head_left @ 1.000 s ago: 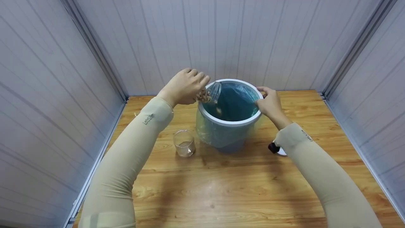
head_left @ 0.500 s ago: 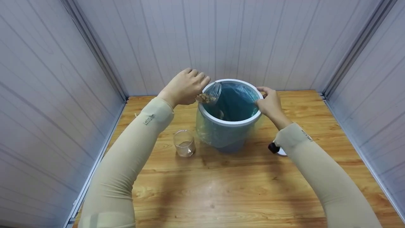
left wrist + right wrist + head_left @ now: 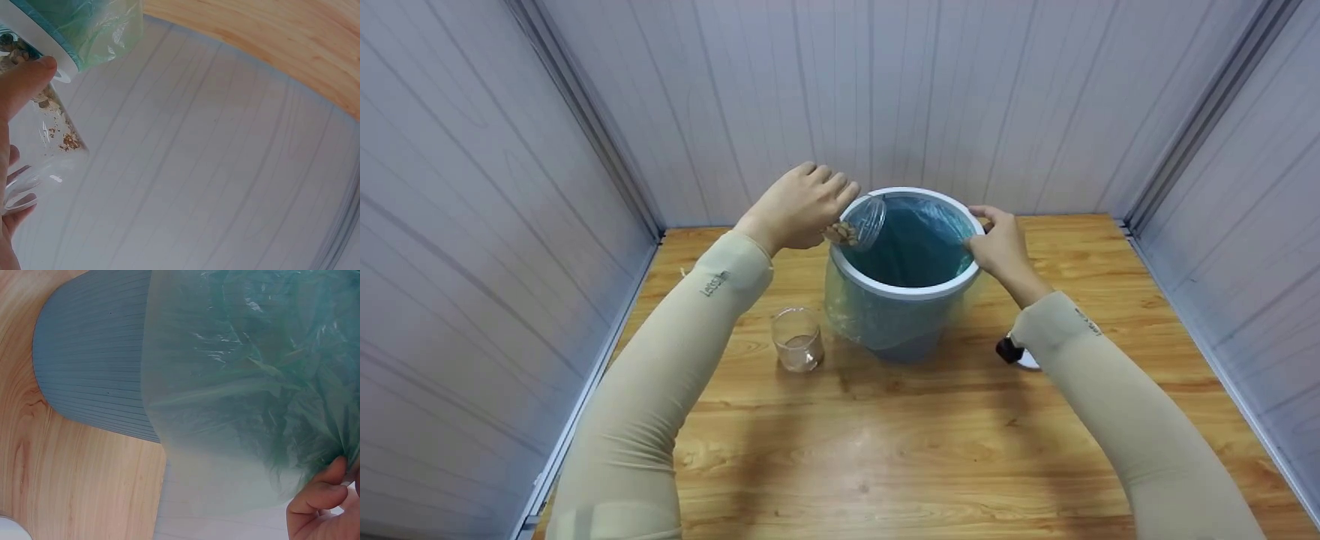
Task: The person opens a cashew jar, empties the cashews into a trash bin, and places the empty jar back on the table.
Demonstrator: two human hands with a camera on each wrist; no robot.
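Note:
In the head view my left hand holds a clear jar tilted, its mouth over the left side of a trash can. Brown nut-like pieces lie inside the jar, and the left wrist view shows small crumbs stuck toward its base. A white rim tops the can, which is lined with a translucent green bag. At the right side of that rim, my right hand grips with thumb inside and fingers outside. The bottom of the can is too dark to make out.
A clear glass stands on the wooden table, left of the can. To the right, a black object and a white disc lie partly behind my right sleeve. Pale panel walls enclose the table's back and sides.
Pieces fall from the jar into the can in the earlier frames; now none is seen in the air. Fewer pieces show in the jar, which has turned slightly. My right hand stays put.

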